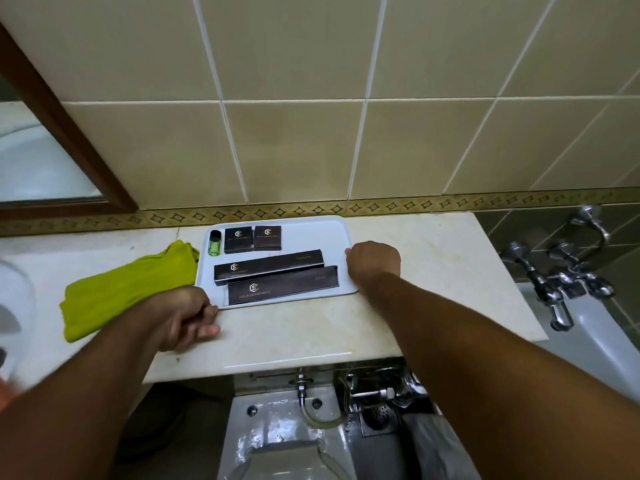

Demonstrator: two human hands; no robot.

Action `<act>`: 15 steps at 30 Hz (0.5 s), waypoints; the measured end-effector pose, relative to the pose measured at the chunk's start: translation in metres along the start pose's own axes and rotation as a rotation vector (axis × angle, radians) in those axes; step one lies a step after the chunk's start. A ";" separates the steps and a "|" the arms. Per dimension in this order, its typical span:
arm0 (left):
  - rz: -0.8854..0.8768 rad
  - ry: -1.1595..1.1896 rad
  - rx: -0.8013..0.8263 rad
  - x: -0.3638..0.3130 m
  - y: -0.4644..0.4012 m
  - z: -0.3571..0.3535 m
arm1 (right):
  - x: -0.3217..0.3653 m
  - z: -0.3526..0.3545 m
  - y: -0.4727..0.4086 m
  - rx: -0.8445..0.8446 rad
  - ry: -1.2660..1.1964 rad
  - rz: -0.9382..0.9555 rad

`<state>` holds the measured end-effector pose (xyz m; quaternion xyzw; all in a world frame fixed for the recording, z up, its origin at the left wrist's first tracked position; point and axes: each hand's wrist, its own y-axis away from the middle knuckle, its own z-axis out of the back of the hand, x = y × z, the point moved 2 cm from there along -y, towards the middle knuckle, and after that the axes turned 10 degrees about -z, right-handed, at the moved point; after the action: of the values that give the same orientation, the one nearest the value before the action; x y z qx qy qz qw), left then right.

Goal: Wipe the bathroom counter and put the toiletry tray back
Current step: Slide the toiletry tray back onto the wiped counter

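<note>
A white toiletry tray [311, 233] lies on the cream marble counter [304, 330] against the tiled wall. It carries a small green bottle [215, 242], two small dark boxes [252, 239] and two long dark boxes [277, 277]. My left hand [187, 318] grips the tray's near left corner, fingers curled. My right hand [374, 259] holds the tray's right edge. A crumpled yellow-green cloth [131, 289] rests on the counter just left of the tray, touching it.
A wood-framed mirror [52, 143] hangs at the left. A washbasin rim [14, 289] shows at the far left. Chrome taps [561, 271] and a bathtub [588, 330] stand to the right. Below the counter's front edge sit a toilet [284, 445] and a floor drain [381, 415].
</note>
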<state>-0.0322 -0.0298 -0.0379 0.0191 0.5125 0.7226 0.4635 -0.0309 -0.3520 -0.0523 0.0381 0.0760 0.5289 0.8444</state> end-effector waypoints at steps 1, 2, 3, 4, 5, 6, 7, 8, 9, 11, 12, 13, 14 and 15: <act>0.028 0.019 0.031 -0.002 0.000 0.002 | 0.001 0.000 -0.002 -0.004 0.005 -0.006; 0.054 0.054 0.063 -0.004 0.000 0.003 | 0.002 0.000 -0.003 -0.009 0.005 -0.012; 0.074 0.095 0.085 -0.005 0.001 0.005 | 0.003 -0.001 -0.004 -0.014 0.006 -0.018; 0.099 0.138 0.085 -0.004 -0.003 0.006 | 0.003 -0.002 -0.005 -0.014 0.010 -0.023; 0.110 0.163 0.074 -0.003 -0.005 0.007 | 0.004 -0.002 -0.006 -0.014 0.010 -0.027; 0.109 0.186 0.054 -0.002 -0.007 0.006 | 0.003 -0.003 -0.007 -0.011 0.004 -0.034; 0.111 0.208 0.042 -0.001 -0.005 0.006 | 0.003 -0.005 -0.008 -0.008 -0.009 -0.042; 0.126 0.266 0.038 -0.002 -0.003 0.005 | 0.003 -0.005 -0.009 -0.005 -0.026 -0.053; 0.145 0.341 0.041 -0.002 -0.001 0.003 | 0.003 -0.004 -0.010 -0.004 -0.037 -0.065; 0.119 0.438 0.069 -0.002 0.011 -0.004 | 0.004 -0.002 -0.007 0.010 -0.055 -0.083; 0.087 0.439 0.062 -0.005 0.016 -0.008 | 0.003 -0.002 -0.006 0.020 -0.069 -0.091; 0.048 0.431 0.036 -0.006 0.021 -0.013 | 0.001 -0.001 -0.004 0.035 -0.081 -0.101; 0.010 0.432 -0.006 -0.006 0.025 -0.018 | -0.002 0.002 -0.003 0.048 -0.075 -0.111; -0.027 0.431 -0.066 -0.003 0.030 -0.017 | -0.003 0.006 -0.002 0.040 -0.054 -0.109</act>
<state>-0.0585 -0.0460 -0.0222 -0.1578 0.5760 0.7201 0.3532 -0.0293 -0.3552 -0.0462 0.0653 0.0658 0.4793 0.8728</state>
